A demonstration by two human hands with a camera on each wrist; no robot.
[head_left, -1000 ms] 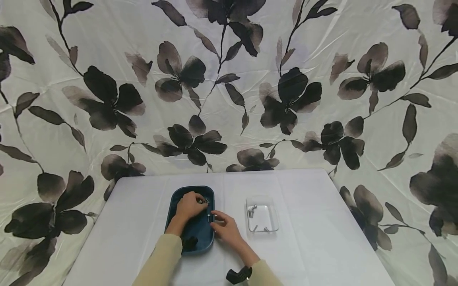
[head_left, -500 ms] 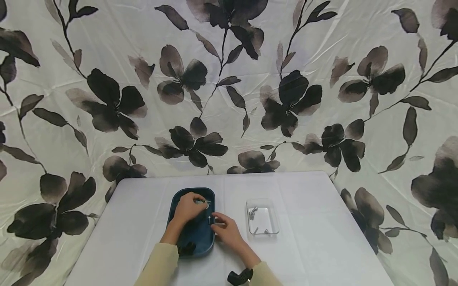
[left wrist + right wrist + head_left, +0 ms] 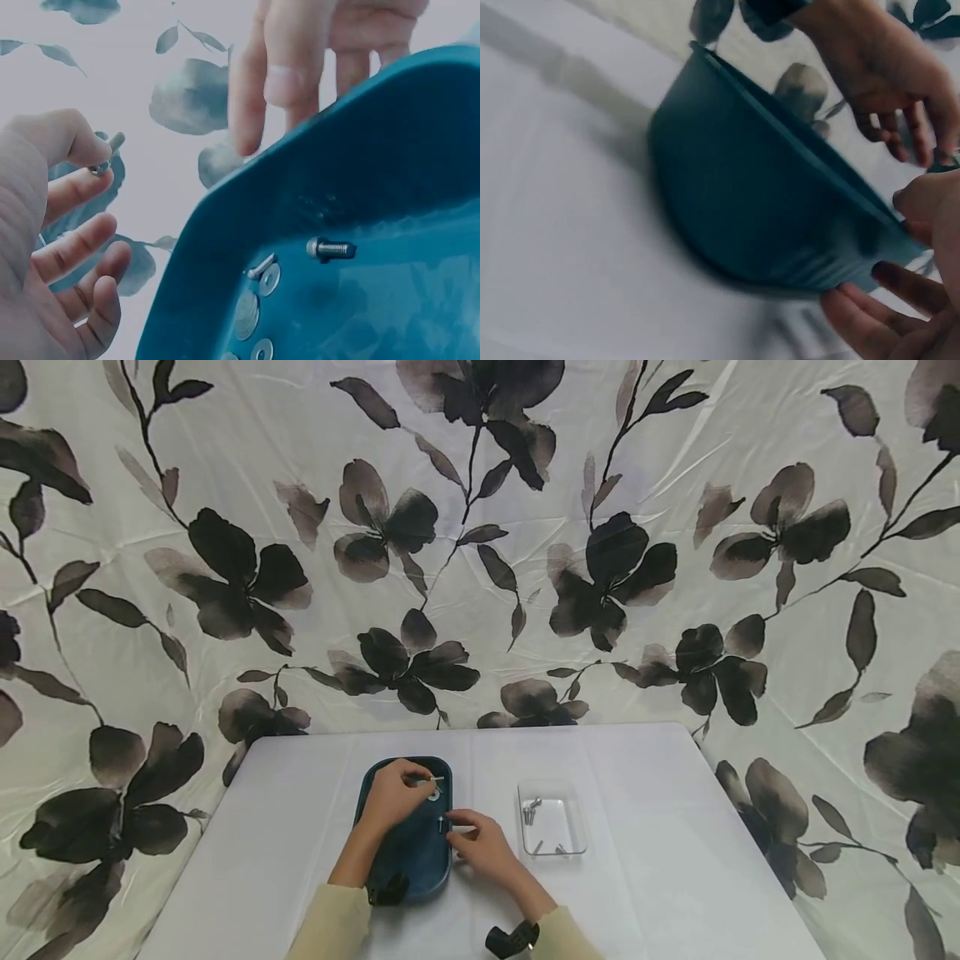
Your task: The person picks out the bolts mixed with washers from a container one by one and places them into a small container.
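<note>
My left hand [image 3: 392, 795] is over the far part of the blue tray [image 3: 408, 860], pinching a small metal bolt [image 3: 115, 142] between thumb and index finger. Its other fingers are loosely bent. At the tray's right side, my right hand [image 3: 486, 847] has its fingers by the rim and outer wall, mostly straight. The left wrist view shows a bolt [image 3: 330, 249] lying in the tray. Washers [image 3: 270, 279] and a smaller metal piece [image 3: 262, 266] lie near its wall. Exactly how the right fingertips meet the tray is hard to tell.
A clear plastic box [image 3: 555, 820] with several screws [image 3: 532, 811] stands right of the tray on the white-covered table [image 3: 660, 852]. Behind the table hangs a floral cloth [image 3: 480, 610]. A black device [image 3: 512, 939] is on the right wrist.
The left hand stays over the tray's far end, and the bolt now sticks out more plainly from its fingertips. The right hand keeps its place at the rim. The head view shifts slightly.
</note>
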